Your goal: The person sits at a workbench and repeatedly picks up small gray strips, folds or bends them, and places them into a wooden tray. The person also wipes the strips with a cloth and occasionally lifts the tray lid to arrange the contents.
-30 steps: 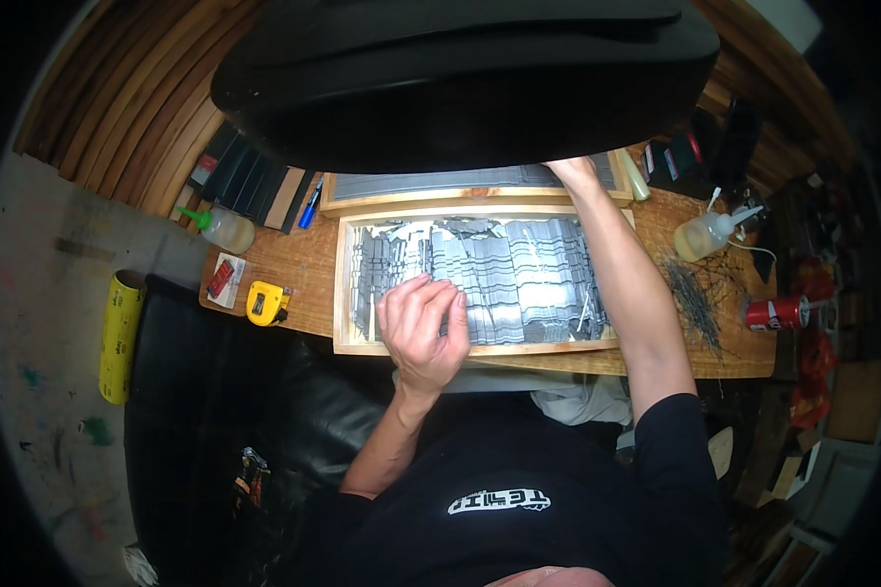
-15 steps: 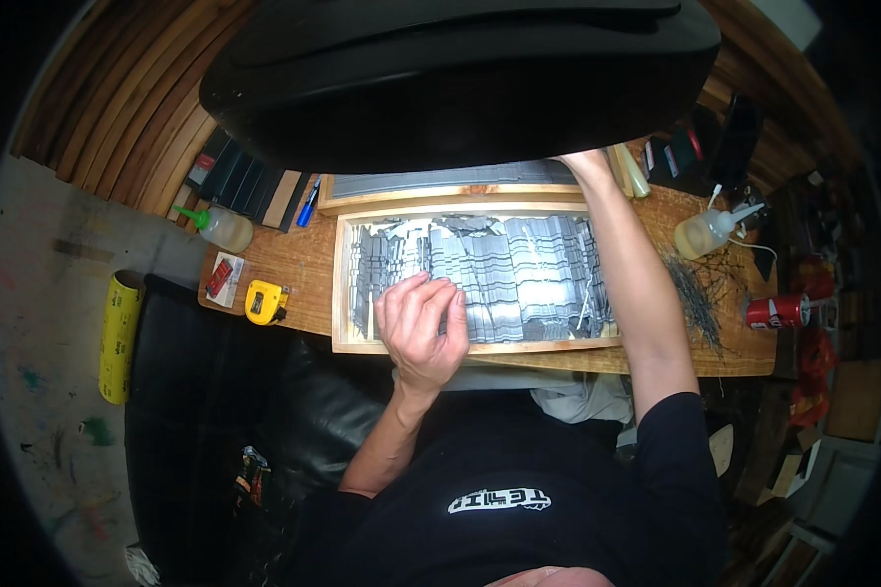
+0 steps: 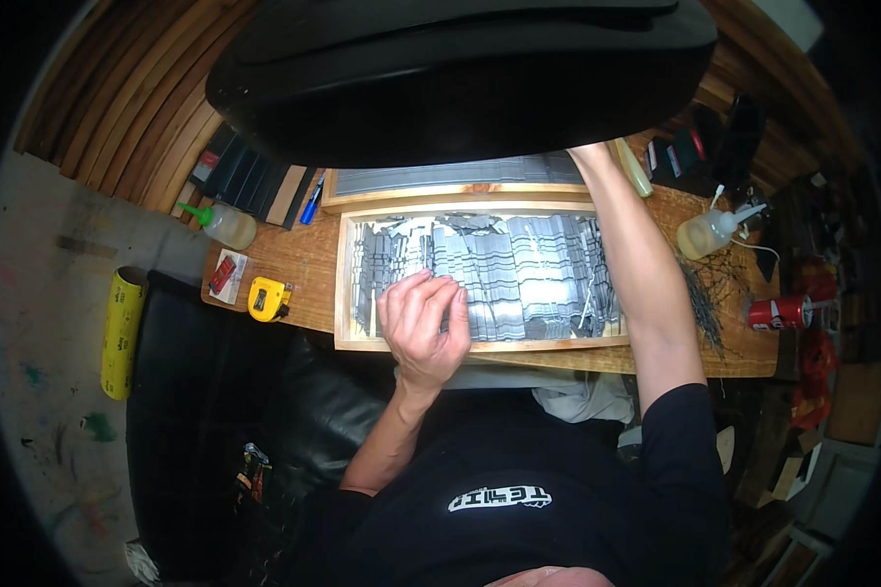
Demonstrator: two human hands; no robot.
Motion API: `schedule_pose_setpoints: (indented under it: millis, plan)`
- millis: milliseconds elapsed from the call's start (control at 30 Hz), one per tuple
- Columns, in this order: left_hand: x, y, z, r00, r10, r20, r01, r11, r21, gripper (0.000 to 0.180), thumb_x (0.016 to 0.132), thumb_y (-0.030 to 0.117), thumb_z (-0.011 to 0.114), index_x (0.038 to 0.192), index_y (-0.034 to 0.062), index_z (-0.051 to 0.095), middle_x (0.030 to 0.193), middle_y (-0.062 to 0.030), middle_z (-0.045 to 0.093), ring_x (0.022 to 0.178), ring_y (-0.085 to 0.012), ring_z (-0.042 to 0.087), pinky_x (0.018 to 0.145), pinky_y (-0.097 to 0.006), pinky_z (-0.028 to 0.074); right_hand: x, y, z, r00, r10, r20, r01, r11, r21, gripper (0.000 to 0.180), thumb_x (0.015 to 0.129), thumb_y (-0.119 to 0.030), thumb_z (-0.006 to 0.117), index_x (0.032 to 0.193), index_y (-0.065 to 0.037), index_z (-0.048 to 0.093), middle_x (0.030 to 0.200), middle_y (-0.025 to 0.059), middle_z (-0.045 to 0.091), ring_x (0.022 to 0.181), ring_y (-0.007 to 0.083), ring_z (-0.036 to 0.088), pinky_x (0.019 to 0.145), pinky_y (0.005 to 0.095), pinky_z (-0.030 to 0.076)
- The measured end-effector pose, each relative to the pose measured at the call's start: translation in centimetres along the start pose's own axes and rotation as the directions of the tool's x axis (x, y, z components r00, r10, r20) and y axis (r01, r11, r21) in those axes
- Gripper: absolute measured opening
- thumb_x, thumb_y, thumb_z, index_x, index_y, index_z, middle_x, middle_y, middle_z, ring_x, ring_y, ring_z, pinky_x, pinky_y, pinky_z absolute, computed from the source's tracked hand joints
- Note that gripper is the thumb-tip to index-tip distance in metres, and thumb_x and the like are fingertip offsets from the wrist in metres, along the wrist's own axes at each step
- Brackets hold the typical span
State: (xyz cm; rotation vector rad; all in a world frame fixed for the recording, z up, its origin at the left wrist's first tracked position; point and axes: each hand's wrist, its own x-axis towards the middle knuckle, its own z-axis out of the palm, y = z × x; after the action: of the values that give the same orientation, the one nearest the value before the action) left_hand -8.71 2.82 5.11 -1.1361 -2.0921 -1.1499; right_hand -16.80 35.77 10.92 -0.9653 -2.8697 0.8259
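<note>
My left hand rests over the front of a shallow wooden tray, its fingers loosely bent and the thumb a little apart. Its fingertips lie over thin grey and black strips packed in rows across the tray. I see nothing clearly held in it. My right arm reaches past the tray's right end toward a second wooden tray behind, which holds flat grey strips. Of my right hand only the wrist end shows; a large black object overhead hides the fingers.
On the table's left are a yellow tape measure, a green-tipped glue bottle and a blue pen. To the right stand another squeeze bottle, thin dark twig-like pieces and a red can.
The whole view has shifted slightly. My left hand keeps its pose over the tray, while my right wrist has slipped a little further behind the black object.
</note>
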Motion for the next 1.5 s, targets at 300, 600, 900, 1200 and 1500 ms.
schedule_pose_setpoints:
  millis: [300,600,900,1200,1500]
  plan:
    - [0.0,0.1,0.0,1.0,-0.002,-0.005,0.002,1.0,0.005,0.016,0.084,0.003,0.081,0.099,0.004,0.076,0.098,-0.0062,0.075,0.104,-0.029,0.068,0.095,-0.04,0.047,-2.0,1.9,-1.6,0.989,0.114,-0.089,-0.117,0.992,-0.035,0.025,0.086,-0.014,0.076,0.106,-0.001,0.08,0.11,0.0242,0.077,0.106,0.0345,0.075,0.097,0.0414,0.057]
    - [-0.1,0.0,0.0,1.0,-0.005,0.0,0.005,1.0,0.0,0.015,0.085,0.003,0.081,0.099,0.0046,0.075,0.098,-0.0056,0.075,0.105,-0.0281,0.068,0.095,-0.04,0.046,-2.6,2.6,0.4,0.983,-0.011,-0.185,0.005,0.999,-0.033,0.014,0.078,-0.011,0.084,0.082,0.0,0.076,0.086,0.0165,0.077,0.082,0.0255,0.076,0.079,0.0377,0.061]
    - [-0.1,-0.1,-0.1,1.0,0.0,-0.007,0.0,1.0,0.009,0.015,0.084,0.003,0.081,0.098,0.005,0.075,0.098,-0.0054,0.075,0.104,-0.028,0.068,0.094,-0.04,0.046,-2.3,0.9,-0.7,0.988,0.153,-0.035,-0.128,0.917,0.378,0.014,0.082,-0.007,0.084,0.077,0.003,0.076,0.07,0.011,0.074,0.058,0.0154,0.071,0.059,0.0283,0.059]
    - [-0.1,0.0,-0.2,1.0,-0.004,-0.002,0.005,1.0,0.012,0.014,0.085,0.003,0.08,0.098,0.0051,0.075,0.099,-0.0054,0.075,0.104,-0.028,0.068,0.094,-0.039,0.046,-2.4,0.5,0.0,0.992,0.122,-0.011,-0.108,0.911,0.398,0.01,0.084,-0.004,0.083,0.088,0.003,0.077,0.078,0.0125,0.076,0.065,0.0153,0.073,0.059,0.0269,0.059]
    - [-0.2,-0.1,-0.2,1.0,-0.004,-0.003,0.004,1.0,0.014,0.015,0.085,0.003,0.08,0.098,0.0052,0.075,0.099,-0.0055,0.075,0.105,-0.0278,0.068,0.095,-0.04,0.046,-4.3,-1.4,-1.0,0.996,0.089,-0.011,-0.088,0.993,0.083,0.013,0.082,-0.008,0.087,0.091,-0.003,0.081,0.095,0.0159,0.08,0.098,0.0244,0.075,0.096,0.0415,0.057]
